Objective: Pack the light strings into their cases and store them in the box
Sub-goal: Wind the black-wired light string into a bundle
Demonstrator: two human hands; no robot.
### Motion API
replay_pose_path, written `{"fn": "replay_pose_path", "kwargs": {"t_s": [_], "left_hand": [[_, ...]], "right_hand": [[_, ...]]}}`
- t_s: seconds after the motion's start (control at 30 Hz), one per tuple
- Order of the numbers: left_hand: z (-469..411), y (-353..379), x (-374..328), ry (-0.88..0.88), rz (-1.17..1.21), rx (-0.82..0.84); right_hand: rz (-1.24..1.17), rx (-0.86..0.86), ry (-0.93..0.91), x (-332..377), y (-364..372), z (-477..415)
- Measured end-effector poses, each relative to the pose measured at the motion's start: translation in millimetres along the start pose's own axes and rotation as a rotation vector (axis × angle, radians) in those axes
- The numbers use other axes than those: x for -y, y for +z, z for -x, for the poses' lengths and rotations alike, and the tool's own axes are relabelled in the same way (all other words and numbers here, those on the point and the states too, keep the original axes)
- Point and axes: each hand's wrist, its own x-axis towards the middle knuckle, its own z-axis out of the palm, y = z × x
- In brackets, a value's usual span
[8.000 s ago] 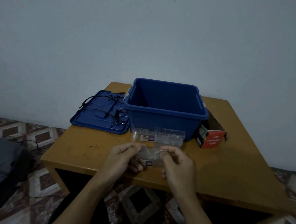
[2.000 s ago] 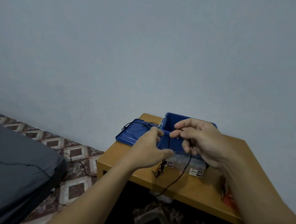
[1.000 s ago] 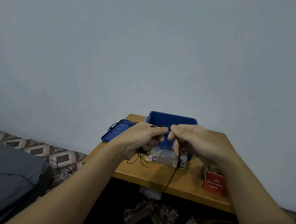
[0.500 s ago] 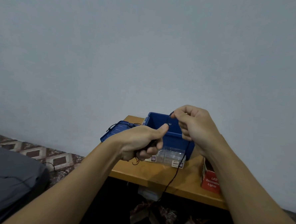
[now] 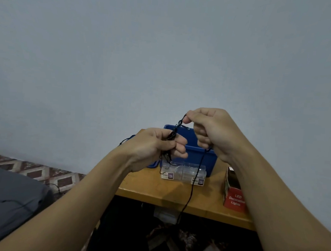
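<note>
Two bare hands are held up before a pale grey wall [image 5: 165, 47], above a brown wooden counter [image 5: 176, 193]. A thin black light string [image 5: 193, 187] is stretched between them. Its upper part is pinched between thumb and forefinger of the right hand [image 5: 210, 132], whose other fingers are curled in. A bunched bundle of its loops is gripped in the curled fingers of the left hand [image 5: 155, 148], which is held lower and just to the left. One strand is seen hanging from under the right hand, passing in front of the cases and over the counter's front edge, where its end is lost in shadow. A deep blue plastic storage box [image 5: 199, 156] is set on the counter behind the hands; its inside cannot be seen. Two clear plastic cases [image 5: 185, 172] with small labels are placed side by side just in front of the box. A red cardboard carton [image 5: 234, 199] with white lettering is stood to the right of the box, partly hidden by the right forearm. Patterned brown and white floor tiles [image 5: 41, 172] and a dark grey padded object [image 5: 7, 193] are seen at lower left.
</note>
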Motion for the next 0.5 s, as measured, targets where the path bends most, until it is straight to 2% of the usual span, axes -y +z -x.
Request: {"fn": "replay_pose_path", "kwargs": {"t_s": [0.23, 0.5], "left_hand": [[-5, 6, 4, -0.072, -0.084, -0.076], [-6, 4, 8, -0.161, -0.014, -0.103]], "right_hand": [[-0.029, -0.001, -0.010, 2, 6, -7], [-0.028, 0.021, -0.002, 3, 16, -10]]}}
